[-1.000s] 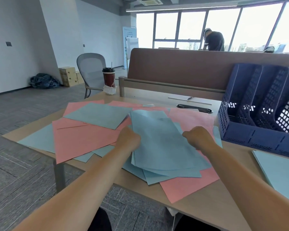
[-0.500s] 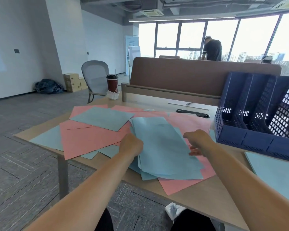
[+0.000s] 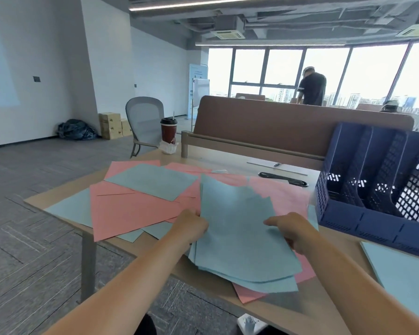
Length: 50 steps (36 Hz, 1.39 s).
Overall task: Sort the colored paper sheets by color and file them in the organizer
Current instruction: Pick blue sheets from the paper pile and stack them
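A stack of light blue sheets (image 3: 237,228) is lifted off the table and tilted up at its far end. My left hand (image 3: 191,226) grips its left edge and my right hand (image 3: 290,229) grips its right edge. Pink sheets (image 3: 136,209) and more blue sheets (image 3: 153,181) lie scattered and overlapping on the wooden table (image 3: 307,308). The dark blue slotted organizer (image 3: 377,189) stands at the right, its compartments holding no paper that I can see.
A blue sheet (image 3: 404,269) lies at the table's right front. A coffee cup (image 3: 169,131) stands at the far left corner, a black object (image 3: 283,178) near the brown divider (image 3: 300,126). An office chair (image 3: 144,126) and a person (image 3: 311,87) by the windows are beyond.
Both hands have raised the blue stack off the pink sheets and tipped its far end upward; the view has tilted up.
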### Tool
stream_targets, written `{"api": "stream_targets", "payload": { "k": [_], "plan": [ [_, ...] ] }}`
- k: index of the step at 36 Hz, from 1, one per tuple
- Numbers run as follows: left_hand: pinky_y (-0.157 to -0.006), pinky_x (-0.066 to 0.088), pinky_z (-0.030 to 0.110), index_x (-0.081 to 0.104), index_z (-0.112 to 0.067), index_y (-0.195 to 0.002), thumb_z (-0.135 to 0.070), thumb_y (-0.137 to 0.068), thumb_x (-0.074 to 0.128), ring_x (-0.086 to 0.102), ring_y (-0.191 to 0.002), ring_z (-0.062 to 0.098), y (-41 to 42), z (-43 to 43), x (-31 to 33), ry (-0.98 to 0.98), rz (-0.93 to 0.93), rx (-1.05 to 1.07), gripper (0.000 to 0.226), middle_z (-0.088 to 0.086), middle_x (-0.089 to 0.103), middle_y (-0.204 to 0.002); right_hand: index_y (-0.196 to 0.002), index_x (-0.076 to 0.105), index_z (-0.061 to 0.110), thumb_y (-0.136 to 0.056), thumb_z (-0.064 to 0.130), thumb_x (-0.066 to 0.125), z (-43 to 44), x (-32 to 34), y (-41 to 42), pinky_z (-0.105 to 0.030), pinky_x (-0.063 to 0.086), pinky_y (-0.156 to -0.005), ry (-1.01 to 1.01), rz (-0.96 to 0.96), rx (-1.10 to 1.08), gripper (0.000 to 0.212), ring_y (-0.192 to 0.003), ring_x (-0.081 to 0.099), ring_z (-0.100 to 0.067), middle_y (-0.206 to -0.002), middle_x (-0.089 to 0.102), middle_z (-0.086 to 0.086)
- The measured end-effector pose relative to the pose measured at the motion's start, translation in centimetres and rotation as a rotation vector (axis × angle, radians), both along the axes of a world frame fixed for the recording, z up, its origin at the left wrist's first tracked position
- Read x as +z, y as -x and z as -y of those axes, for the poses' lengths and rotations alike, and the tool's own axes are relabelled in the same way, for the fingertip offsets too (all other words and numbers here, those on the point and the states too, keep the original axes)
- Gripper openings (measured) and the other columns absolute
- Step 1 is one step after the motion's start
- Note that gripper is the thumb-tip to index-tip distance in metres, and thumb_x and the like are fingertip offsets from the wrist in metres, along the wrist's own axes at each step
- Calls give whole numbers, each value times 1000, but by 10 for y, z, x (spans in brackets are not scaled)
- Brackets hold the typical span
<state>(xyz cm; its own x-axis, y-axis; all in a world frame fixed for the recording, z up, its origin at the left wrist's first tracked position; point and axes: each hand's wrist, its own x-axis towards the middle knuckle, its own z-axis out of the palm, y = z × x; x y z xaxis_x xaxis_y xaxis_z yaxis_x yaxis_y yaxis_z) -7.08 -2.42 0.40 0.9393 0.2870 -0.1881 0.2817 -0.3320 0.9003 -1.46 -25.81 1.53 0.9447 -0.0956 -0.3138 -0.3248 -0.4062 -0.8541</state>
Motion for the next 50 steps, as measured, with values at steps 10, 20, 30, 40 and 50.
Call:
{"api": "stream_targets", "payload": {
  "k": [10,20,30,40,50],
  "plan": [
    [-74,48,35,68,2,-99,-9,-53,52,62,-78,28,-2,-9,8,176,51,-127,50,15,69,-92,-102,67,-4,-86,-9,58,0,-13,-7,-37,58,-68,-200,-2,-45,18,-81,69,-35,-97,72,-25],
    [-87,54,55,67,-5,-106,0,-60,54,69,-95,41,-10,-17,21,301,171,-105,48,22,71,-103,-95,69,4,-80,-13,52,-4,-2,-7,-39,55,-73,-223,216,24,28,-78,69,-33,-90,75,-17],
    [-96,48,56,75,-15,-96,-8,-71,66,68,-100,36,-21,-19,96,496,435,-30,27,18,72,-108,-104,71,7,-86,-8,58,-11,75,-5,-48,56,-91,-506,508,45,26,-95,72,-34,-100,76,-12],
    [-99,50,49,72,-13,-106,-15,-84,74,71,-100,23,-24,-21,111,446,619,-69,22,3,76,-103,-111,72,12,-92,4,63,-13,90,13,-44,55,-91,-532,575,208,23,-100,72,-29,-107,76,-7],
    [-96,52,51,71,-16,-107,-41,-61,83,72,-95,22,-25,-20,95,402,586,-126,54,2,76,-101,-109,72,7,-72,21,78,-12,67,9,-44,55,-89,-676,469,187,40,-98,72,-32,-107,75,-11]
  ]
}}
